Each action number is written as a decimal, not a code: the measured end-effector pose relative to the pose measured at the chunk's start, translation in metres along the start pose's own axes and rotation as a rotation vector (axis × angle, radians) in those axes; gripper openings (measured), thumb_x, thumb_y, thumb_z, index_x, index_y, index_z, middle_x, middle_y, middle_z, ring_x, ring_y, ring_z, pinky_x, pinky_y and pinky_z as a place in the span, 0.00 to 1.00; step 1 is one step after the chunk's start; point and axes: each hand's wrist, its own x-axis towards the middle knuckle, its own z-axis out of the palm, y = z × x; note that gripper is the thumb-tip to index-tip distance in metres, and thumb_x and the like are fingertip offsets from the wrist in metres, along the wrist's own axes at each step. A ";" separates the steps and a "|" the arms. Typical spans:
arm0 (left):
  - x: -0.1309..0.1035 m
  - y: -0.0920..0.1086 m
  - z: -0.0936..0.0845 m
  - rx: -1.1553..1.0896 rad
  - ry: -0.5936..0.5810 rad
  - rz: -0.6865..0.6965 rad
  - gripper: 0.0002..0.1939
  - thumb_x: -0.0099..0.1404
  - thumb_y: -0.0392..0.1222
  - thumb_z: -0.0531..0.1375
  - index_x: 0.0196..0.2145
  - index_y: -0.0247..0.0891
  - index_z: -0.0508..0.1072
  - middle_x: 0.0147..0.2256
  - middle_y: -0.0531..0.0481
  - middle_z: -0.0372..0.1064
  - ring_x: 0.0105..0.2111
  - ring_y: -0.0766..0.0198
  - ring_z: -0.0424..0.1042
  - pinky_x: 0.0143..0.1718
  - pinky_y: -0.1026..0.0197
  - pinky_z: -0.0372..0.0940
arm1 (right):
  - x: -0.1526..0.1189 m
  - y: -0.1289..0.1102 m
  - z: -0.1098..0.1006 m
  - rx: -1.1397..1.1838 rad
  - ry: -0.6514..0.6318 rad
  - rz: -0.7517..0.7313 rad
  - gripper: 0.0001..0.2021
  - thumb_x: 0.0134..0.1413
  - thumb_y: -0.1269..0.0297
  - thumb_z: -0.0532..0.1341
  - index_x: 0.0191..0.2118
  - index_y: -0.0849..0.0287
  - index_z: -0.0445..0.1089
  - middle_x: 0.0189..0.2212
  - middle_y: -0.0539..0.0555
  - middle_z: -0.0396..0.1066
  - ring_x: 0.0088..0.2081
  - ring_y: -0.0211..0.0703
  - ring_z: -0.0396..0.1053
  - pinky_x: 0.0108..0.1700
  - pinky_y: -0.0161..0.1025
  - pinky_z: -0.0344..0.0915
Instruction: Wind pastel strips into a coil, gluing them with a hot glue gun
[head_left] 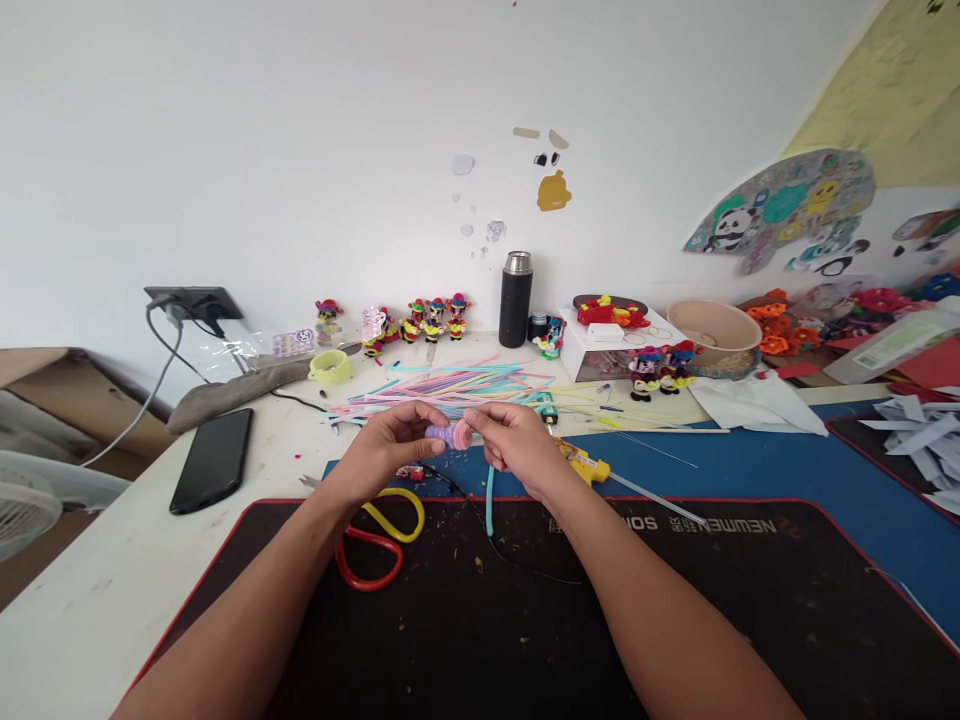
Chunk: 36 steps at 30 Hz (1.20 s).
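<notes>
A small purple and pink pipe-cleaner piece (442, 434) is held up between my two hands, above the far edge of the black mat. My left hand (395, 445) grips its purple, coiled end between thumb and fingers. On the pink end, my right hand (514, 440) is closed with thumb and forefinger pinched. Below the right hand a light blue pipe cleaner (490, 502) hangs down; its upper end is hidden. Scissors (375, 550) with one red and one yellow handle lie under my left wrist. Just beyond my right wrist is a yellow glue gun (585, 462), partly covered.
Loose pastel pipe cleaners (457, 385) spread behind my hands. Several small figures (435, 318) stand near the wall, beside a black flask (515, 300). A phone (212, 460) and a yellow tape roll (330, 367) lie left. A dark cable crosses the mat (480, 640).
</notes>
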 end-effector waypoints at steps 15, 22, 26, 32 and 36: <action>0.004 -0.005 0.019 -0.194 0.076 -0.033 0.18 0.57 0.50 0.73 0.38 0.38 0.73 0.35 0.49 0.74 0.34 0.61 0.74 0.36 0.60 0.71 | 0.000 0.002 0.004 0.023 0.076 0.010 0.17 0.55 0.47 0.65 0.31 0.57 0.71 0.14 0.40 0.53 0.15 0.33 0.53 0.18 0.33 0.50; -0.004 0.003 0.028 0.039 0.038 0.088 0.24 0.68 0.52 0.66 0.57 0.42 0.68 0.37 0.50 0.74 0.34 0.62 0.75 0.37 0.59 0.71 | 0.003 0.010 0.001 -0.074 0.091 -0.036 0.16 0.60 0.48 0.62 0.31 0.56 0.70 0.13 0.40 0.52 0.14 0.35 0.55 0.19 0.34 0.52; -0.007 0.003 0.029 0.148 -0.002 0.071 0.27 0.70 0.54 0.63 0.62 0.43 0.68 0.32 0.52 0.73 0.28 0.64 0.73 0.29 0.61 0.69 | 0.004 0.012 0.000 -0.160 0.118 -0.052 0.15 0.62 0.50 0.61 0.31 0.56 0.70 0.13 0.42 0.55 0.15 0.37 0.58 0.20 0.34 0.55; -0.005 0.003 0.027 0.071 -0.045 -0.009 0.24 0.67 0.54 0.66 0.57 0.41 0.74 0.30 0.51 0.75 0.26 0.63 0.74 0.28 0.61 0.70 | 0.002 0.009 0.001 -0.215 0.118 -0.046 0.12 0.64 0.55 0.58 0.31 0.56 0.70 0.13 0.42 0.58 0.15 0.37 0.58 0.19 0.34 0.54; -0.005 0.006 0.028 0.041 -0.051 -0.008 0.22 0.67 0.52 0.66 0.55 0.41 0.75 0.35 0.50 0.75 0.28 0.64 0.74 0.28 0.63 0.70 | 0.000 0.006 0.002 -0.286 0.126 -0.034 0.12 0.63 0.57 0.58 0.30 0.56 0.70 0.14 0.44 0.59 0.17 0.37 0.60 0.20 0.34 0.54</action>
